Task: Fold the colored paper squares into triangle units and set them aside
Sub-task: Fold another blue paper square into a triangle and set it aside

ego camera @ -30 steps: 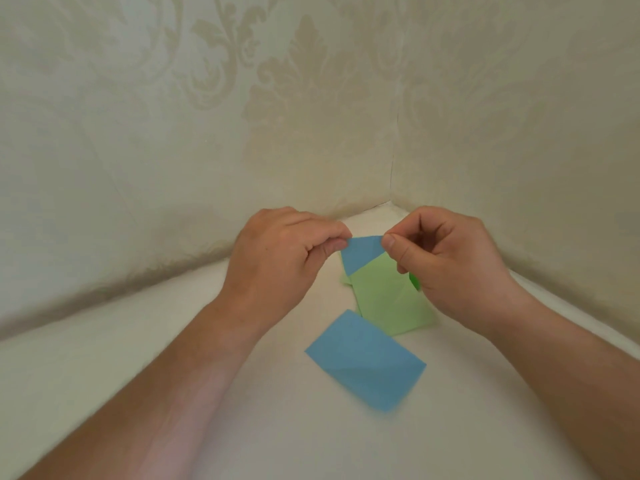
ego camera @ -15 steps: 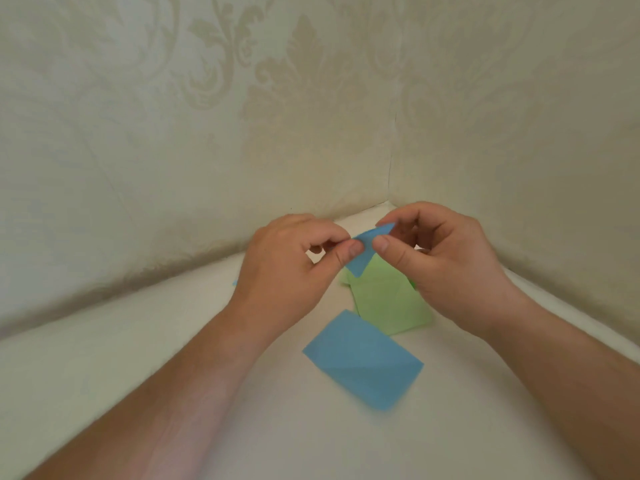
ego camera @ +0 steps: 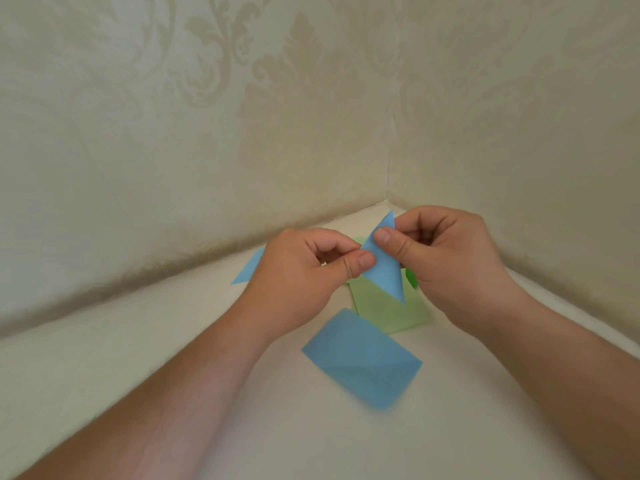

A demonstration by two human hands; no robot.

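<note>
A small blue folded paper triangle [ego camera: 386, 271] is held above the white surface, one tip up and one tip down. My left hand [ego camera: 304, 282] pinches its left edge between thumb and forefinger. My right hand [ego camera: 446, 261] pinches its upper part. Below it lies a light green paper sheet [ego camera: 384, 306], partly hidden by both hands. Nearer to me a blue paper sheet [ego camera: 362, 358] lies flat with crease lines. Another blue piece [ego camera: 247, 268] shows behind my left hand.
The white surface [ego camera: 138, 341] sits in a corner between two walls with pale ornamental wallpaper [ego camera: 242, 116]. A bit of darker green paper [ego camera: 411, 277] peeks out under my right hand.
The blue piece has been turned and folded from a low flap into an upright narrow triangle. Both hands have shifted slightly while keeping their pinch. The sheets on the surface have not moved.
</note>
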